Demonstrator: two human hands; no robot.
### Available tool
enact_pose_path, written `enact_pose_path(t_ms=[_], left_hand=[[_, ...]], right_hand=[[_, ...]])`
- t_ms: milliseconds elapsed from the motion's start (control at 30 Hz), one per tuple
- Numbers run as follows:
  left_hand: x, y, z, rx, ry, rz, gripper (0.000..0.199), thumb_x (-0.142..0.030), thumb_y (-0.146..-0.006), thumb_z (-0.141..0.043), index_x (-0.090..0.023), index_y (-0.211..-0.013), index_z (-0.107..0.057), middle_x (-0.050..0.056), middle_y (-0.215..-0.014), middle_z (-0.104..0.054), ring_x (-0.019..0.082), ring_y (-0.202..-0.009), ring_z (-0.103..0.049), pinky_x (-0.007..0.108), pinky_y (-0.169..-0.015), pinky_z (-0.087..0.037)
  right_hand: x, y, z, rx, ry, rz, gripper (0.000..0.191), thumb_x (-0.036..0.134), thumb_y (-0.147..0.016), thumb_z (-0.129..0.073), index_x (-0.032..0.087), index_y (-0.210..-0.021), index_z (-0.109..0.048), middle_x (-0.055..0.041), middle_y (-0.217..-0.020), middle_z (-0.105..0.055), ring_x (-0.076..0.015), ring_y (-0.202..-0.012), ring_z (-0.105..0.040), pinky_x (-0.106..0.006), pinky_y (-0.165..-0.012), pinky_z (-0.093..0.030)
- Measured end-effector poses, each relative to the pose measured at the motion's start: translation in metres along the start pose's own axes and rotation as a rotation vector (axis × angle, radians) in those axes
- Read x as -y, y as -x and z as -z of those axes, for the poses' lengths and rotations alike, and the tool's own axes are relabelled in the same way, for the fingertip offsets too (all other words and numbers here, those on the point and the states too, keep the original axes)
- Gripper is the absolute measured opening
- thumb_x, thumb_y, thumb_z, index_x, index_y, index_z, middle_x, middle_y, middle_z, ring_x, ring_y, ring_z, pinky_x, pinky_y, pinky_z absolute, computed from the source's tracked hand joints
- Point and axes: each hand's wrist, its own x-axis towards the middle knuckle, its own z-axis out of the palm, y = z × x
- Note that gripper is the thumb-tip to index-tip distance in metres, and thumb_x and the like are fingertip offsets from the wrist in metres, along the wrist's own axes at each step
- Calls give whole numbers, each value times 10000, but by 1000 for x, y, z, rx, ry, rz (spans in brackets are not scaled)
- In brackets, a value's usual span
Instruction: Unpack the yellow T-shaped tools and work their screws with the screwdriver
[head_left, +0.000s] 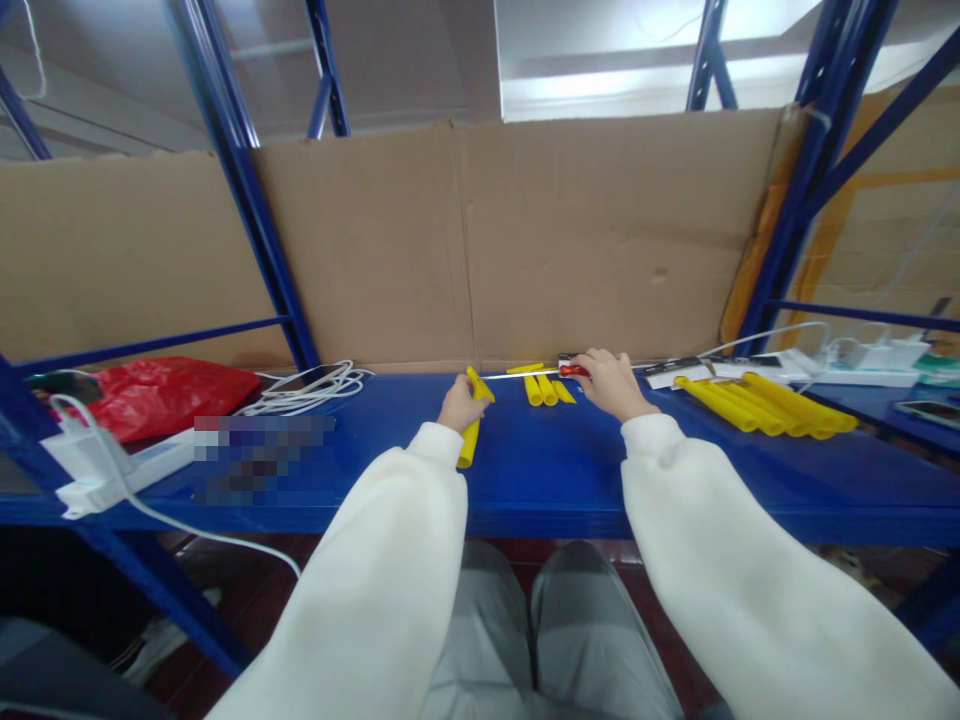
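Observation:
My left hand [460,404] is closed round a yellow tube [470,443] that stands out below and above the fingers on the blue shelf. In my right hand [609,382] is the red handle of a screwdriver [574,371]; its thin metal shaft points left toward the tube. Between the hands, near the cardboard, lie several short yellow pieces [548,390]. Farther right, a row of longer yellow tubes [765,405] rests on the shelf.
A red plastic bag [169,393], coiled white cable [322,388] and a white power strip [150,465] lie at the left. Cardboard [525,240] stands behind the blue shelf [547,480]. At the far right are white chargers [892,350] and a phone [930,411].

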Motion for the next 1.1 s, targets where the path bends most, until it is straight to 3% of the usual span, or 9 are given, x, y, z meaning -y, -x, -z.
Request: enact_pose_path(t_ms=[867,1100], left_hand=[[-2,2,3,30,-30,-20,369,-104,-799,-719,-157,-1086,-493,79,-965,-718,116,-593,-671,204,-547,-496],[2,-2,3,34,-52,-30,319,-104,-806,-695,-155,-1054,-501,98,-1003,-690,135,-646,-679,236,-613,-520]], right_hand=[[-5,-1,-5,-60,-19,55,269,215,-921,-495,176,-1104,-688,-134,-1060,-673,-283,-1005,-538,-371,-775,-273],[-4,-1,-2,-25,-49,59,296,243,-958,-464,185,-1141,-690,-141,-1074,-667,-281,-1032,-530,-363,-769,-258]])
